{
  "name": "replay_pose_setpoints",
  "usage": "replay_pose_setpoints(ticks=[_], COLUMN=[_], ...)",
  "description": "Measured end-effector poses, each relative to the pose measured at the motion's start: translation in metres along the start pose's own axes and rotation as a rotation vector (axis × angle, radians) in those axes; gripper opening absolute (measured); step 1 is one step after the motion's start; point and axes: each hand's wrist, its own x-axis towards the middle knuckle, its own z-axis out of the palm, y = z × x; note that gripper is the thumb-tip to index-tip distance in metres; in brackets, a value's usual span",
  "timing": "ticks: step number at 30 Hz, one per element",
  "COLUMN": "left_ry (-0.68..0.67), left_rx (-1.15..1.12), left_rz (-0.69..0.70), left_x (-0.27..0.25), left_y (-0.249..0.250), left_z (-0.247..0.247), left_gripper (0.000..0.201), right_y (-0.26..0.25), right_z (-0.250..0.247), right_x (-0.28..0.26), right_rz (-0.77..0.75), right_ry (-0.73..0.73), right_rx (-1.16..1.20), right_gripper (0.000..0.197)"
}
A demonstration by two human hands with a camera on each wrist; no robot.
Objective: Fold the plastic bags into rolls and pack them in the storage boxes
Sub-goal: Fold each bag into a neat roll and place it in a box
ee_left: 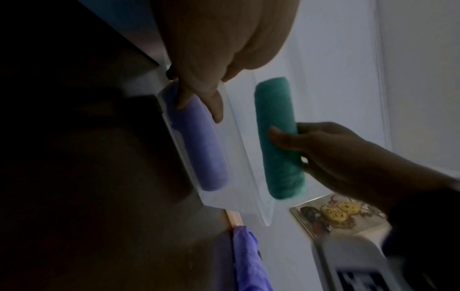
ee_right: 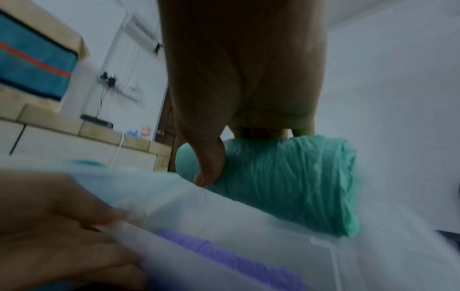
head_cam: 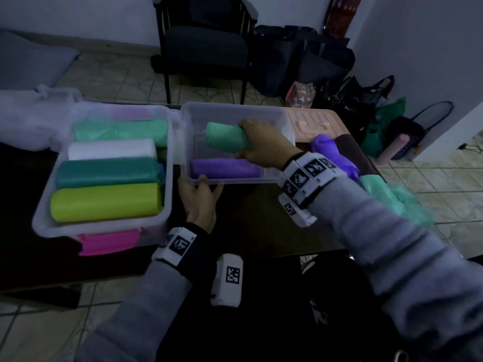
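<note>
My right hand grips a mint-green bag roll by its right end, holding it above the floor of the right clear storage box. The same green roll shows in the right wrist view, thumb pressed into it. A purple roll lies along that box's near wall. My left hand holds the box's near left rim, thumb hooked over the edge; the left wrist view shows its fingers against the wall beside the purple roll. The left clear box holds several rolls.
Loose purple and mint-green bags lie at the table's right edge, beside a peach lid. A pink bag sticks out under the left box. White plastic lies far left. A dark chair stands beyond the table.
</note>
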Motion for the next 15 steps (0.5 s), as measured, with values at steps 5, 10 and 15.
replay_pose_setpoints(ticks=[5, 10, 15], left_ry=[-0.052, -0.055, -0.057], left_rx=[-0.054, -0.055, -0.077], left_rz=[-0.028, -0.025, -0.014], left_x=[-0.012, -0.018, -0.019], left_y=[0.004, 0.004, 0.006], left_z=[-0.004, -0.007, -0.006], left_gripper=[0.056, 0.057, 0.058], right_y=[-0.009, -0.01, -0.011], right_z=[0.015, 0.021, 0.03], right_x=[0.04, 0.063, 0.067], right_rz=[0.007, 0.008, -0.008], right_ry=[-0.248, -0.373, -0.324], right_rx=[-0.042, -0.051, -0.153], right_gripper=[0.058, 0.06, 0.063])
